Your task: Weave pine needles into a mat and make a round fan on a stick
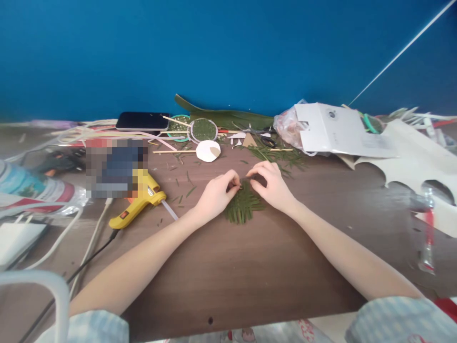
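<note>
A small bundle of dark green leaf strips, fanned out toward me, lies on the wooden table. My left hand pinches its upper left edge between thumb and index finger. Just right of its top, my right hand hovers with curved fingers, thumb and index apart and nothing visible between them. Beyond the hands are a white card disc on a stick and a round fan shape covered with green bits. Green leaf clippings are strewn behind my right hand.
A yellow glue gun with its cord lies left of my left forearm. At the back are a phone, scissors and a white box. Cut white card and a red-and-clear tool are at right.
</note>
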A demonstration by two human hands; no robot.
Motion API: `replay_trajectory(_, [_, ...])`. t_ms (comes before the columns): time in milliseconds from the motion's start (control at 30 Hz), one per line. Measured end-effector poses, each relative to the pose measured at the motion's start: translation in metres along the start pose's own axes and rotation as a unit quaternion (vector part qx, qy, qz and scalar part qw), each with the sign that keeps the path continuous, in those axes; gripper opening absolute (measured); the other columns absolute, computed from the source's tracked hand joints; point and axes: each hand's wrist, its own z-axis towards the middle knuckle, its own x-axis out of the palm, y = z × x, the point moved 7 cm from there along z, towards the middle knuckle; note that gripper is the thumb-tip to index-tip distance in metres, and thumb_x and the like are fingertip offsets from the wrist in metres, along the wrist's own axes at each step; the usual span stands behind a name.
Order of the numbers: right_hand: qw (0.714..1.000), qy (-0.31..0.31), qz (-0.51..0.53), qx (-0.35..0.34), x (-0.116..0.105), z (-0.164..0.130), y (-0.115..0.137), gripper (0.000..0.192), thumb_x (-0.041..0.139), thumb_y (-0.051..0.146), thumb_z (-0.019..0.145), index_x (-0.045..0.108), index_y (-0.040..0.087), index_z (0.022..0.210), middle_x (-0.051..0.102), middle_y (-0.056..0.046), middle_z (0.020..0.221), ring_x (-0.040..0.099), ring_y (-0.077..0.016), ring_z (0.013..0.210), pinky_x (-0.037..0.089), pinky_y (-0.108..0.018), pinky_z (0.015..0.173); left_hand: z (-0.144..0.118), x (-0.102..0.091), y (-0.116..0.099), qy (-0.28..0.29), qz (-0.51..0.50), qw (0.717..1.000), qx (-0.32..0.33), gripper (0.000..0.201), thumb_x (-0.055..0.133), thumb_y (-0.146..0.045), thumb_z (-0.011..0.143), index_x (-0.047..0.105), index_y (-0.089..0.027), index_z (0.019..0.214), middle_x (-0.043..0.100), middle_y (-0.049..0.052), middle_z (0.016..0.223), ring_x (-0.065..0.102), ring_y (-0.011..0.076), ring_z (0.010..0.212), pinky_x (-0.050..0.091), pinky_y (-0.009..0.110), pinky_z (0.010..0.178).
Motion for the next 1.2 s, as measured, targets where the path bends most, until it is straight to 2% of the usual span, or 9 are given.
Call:
replay_trajectory(133, [0.998,0.037,-0.044,0.003,0.005,-0.002,0.001,0.012,0.059,0.021,0.073,0.058,0.023,0.085,0.054,-0.007,0.102,0.043,-0.0276,0.101,0.034,-0.045,0.084,0.000,0.000,0.000,0.001,-0.001,1.000,-0.003,0.009,0.051,-0.012,0.077,0.048,-0.020,0.078,0.056,-0.004,0.072,0.055,0.0121,0.070,0.041,0.023,0.066])
replay_trajectory(300, [0.998,0.051,-0.041,0.000,0.007,-0.003,0.002,0.010,0.058,0.019,0.074,0.055,0.023,0.083,0.054,-0.008,0.106,0.042,-0.0281,0.103,0.033,-0.046,0.085,0.000,0.000,-0.001,0.002,0.002,1.000,-0.005,0.010,0.051,-0.012,0.077,0.048,-0.020,0.079,0.056,-0.004,0.073,0.055,0.0121,0.069,0.041,0.024,0.066])
replay_trajectory(600, [0.999,0.031,0.000,-0.037,0.005,-0.002,0.007,0.004,0.057,0.021,0.079,0.053,0.022,0.077,0.057,-0.006,0.100,0.046,-0.0259,0.100,0.033,-0.045,0.087,0.000,0.001,0.000,0.004,0.000,1.000,0.002,0.009,0.050,-0.011,0.077,0.047,-0.020,0.078,0.055,-0.004,0.072,0.054,0.0120,0.069,0.040,0.023,0.066])
replay_trajectory(767, [0.998,0.023,0.036,-0.049,0.002,-0.001,0.008,0.009,0.059,0.022,0.080,0.055,0.022,0.072,0.059,-0.005,0.093,0.048,-0.0233,0.095,0.035,-0.044,0.088,0.000,0.000,-0.001,0.002,-0.001,1.000,0.001,0.010,0.050,-0.010,0.077,0.047,-0.020,0.078,0.055,-0.004,0.072,0.054,0.0119,0.070,0.040,0.023,0.066])
replay_trajectory(900, [0.994,0.044,0.078,-0.060,0.001,-0.001,0.010,0.010,0.062,0.021,0.077,0.056,0.021,0.069,0.059,-0.004,0.089,0.049,-0.0208,0.091,0.037,-0.041,0.088,0.000,0.000,-0.001,0.001,0.000,1.000,-0.001,0.010,0.051,-0.011,0.077,0.047,-0.020,0.079,0.055,-0.004,0.073,0.054,0.0121,0.071,0.040,0.023,0.066])
replay_trajectory(1033, [0.992,0.077,0.081,-0.053,0.002,-0.002,0.009,0.010,0.065,0.023,0.075,0.059,0.022,0.067,0.057,-0.004,0.095,0.046,-0.0222,0.097,0.034,-0.044,0.091,-0.001,0.002,0.000,0.009,-0.003,1.000,0.001,0.009,0.053,-0.013,0.078,0.048,-0.021,0.080,0.057,-0.004,0.074,0.055,0.0125,0.072,0.041,0.024,0.067])
replay_trajectory(1200, [0.991,0.093,0.083,-0.050,0.002,-0.002,0.008,0.010,0.065,0.023,0.075,0.060,0.022,0.067,0.056,-0.004,0.099,0.045,-0.0229,0.100,0.033,-0.045,0.093,-0.002,0.004,-0.003,0.025,0.009,0.999,0.033,0.016,0.056,-0.011,0.076,0.048,-0.021,0.084,0.058,-0.003,0.080,0.055,0.0132,0.076,0.041,0.026,0.070])
